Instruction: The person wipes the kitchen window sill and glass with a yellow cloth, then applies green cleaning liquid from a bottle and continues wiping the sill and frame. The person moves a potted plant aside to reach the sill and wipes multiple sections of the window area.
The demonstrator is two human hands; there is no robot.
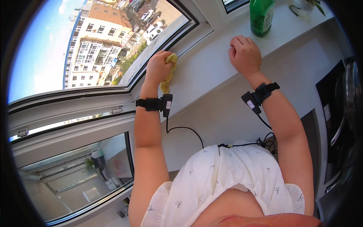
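My left hand [157, 69] is closed around a crumpled yellow cloth [166, 84]. It presses at the corner where the open window's frame [113, 90] meets the white sill [200, 72], and part of the cloth hangs out beside the fingers. Farther right, my right hand [246, 56] rests at the sill with its fingers curled in and nothing visible in them. Just beyond it a green bottle [261, 19] stands upright on the sill. Each wrist wears a black strap with a small device.
A glass vessel with a green plant [304, 7] sits at the sill's far right. Thin black cables [264, 142] run from the wrist devices toward my waist. Dark cookware [346, 106] lies at the right edge. Buildings and parked cars show through the window glass.
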